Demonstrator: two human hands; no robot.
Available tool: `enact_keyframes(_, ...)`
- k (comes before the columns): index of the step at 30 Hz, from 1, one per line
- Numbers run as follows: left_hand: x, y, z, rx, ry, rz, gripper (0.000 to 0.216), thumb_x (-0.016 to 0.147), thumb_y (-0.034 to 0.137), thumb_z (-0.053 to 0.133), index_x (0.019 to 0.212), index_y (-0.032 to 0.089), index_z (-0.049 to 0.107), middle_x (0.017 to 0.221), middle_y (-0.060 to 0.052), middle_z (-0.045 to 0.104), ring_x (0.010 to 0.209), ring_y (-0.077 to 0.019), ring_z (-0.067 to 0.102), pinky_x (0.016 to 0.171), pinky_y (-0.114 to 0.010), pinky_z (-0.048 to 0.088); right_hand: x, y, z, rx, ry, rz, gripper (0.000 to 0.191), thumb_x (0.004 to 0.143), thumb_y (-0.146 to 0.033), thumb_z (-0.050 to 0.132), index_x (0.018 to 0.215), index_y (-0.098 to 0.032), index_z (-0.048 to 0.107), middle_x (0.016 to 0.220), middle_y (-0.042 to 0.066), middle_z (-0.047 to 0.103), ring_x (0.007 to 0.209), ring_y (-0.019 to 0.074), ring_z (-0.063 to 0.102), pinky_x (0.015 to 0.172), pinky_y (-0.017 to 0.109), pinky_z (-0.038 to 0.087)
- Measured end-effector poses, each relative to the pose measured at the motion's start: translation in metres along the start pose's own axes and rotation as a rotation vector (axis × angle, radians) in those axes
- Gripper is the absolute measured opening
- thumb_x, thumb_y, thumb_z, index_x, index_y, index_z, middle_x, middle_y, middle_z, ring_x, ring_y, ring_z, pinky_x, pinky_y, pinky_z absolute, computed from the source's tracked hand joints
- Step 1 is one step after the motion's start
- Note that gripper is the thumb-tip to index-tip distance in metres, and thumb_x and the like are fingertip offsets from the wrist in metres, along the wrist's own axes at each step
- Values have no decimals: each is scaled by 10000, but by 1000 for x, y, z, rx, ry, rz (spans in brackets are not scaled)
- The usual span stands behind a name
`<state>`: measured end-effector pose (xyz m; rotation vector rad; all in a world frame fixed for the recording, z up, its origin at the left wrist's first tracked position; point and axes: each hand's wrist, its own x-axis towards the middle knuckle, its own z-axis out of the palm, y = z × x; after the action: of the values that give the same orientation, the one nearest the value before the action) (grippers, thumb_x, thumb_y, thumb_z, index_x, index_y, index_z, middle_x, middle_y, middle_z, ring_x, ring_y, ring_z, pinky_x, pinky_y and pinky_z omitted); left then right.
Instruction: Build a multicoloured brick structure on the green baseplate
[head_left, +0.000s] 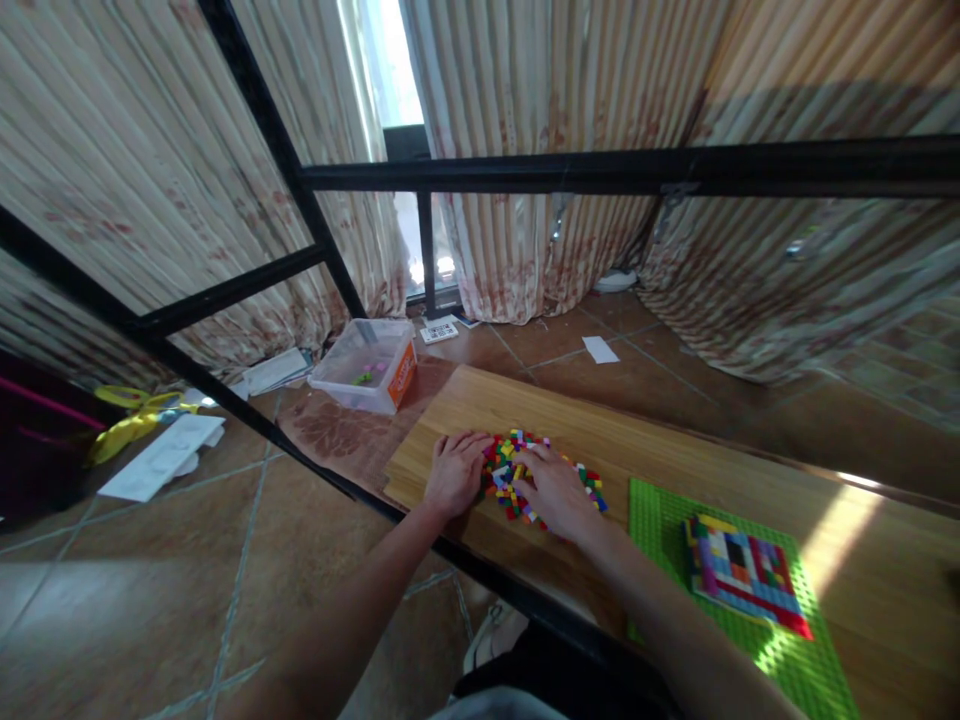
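A loose heap of small toy building bricks (504, 480) in many colours lies on the wooden table. At its left edge rests my left hand (457, 472), fingers stretched out and touching the bricks. My right hand (553, 490) is over the right part of the heap with thumb and fingers apart, hiding some bricks. No brick shows clearly in either hand. Right of the heap, a green baseplate (651, 530) carries a low block built of multicoloured bricks (746, 570).
The wooden table (465, 400) stretches to the right. A clear plastic box (352, 365) with a few pieces inside stands on the floor beyond its left end. A black metal frame (487, 178) crosses in front of curtains. White sheets (600, 349) lie on the tiles.
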<state>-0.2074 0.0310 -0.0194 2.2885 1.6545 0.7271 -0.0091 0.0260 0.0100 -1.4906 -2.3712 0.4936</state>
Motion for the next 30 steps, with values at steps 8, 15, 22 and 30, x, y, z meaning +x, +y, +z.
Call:
enact_keyframes(8,2,-6,2,-71,49,-33,372,967,224,396,1264,246,621,1221,-39,684,1174,-209,550,1067,-420,337,-52,2,0,499,304,176,384,866,-346,572,1218,-201,615,1059,89,651,880,193,639,828,357,522)
enact_keyframes(15,4,-8,-1,-108,86,-21,362,926,231,435,1214,225,654,1151,-57,708,1099,-234,597,1014,-431,411,-131,14,-23,1043,500,439,365,740,-427,745,1058,-249,731,1031,76,720,929,226,689,839,367,553)
enact_keyframes(22,8,-19,2,-140,111,15,337,894,304,492,1162,211,673,1112,-74,720,1058,-259,626,975,-438,461,-187,43,-32,1294,797,651,340,745,-401,757,1034,-222,758,1081,108,740,946,245,715,880,384,577)
enact_keyframes(30,12,-24,2,-166,108,26,363,891,419,507,1116,196,685,1080,-92,729,1022,-274,651,956,-448,493,-199,68,-55,871,913,705,391,741,-477,729,987,-174,754,951,123,761,822,245,727,741,362,599)
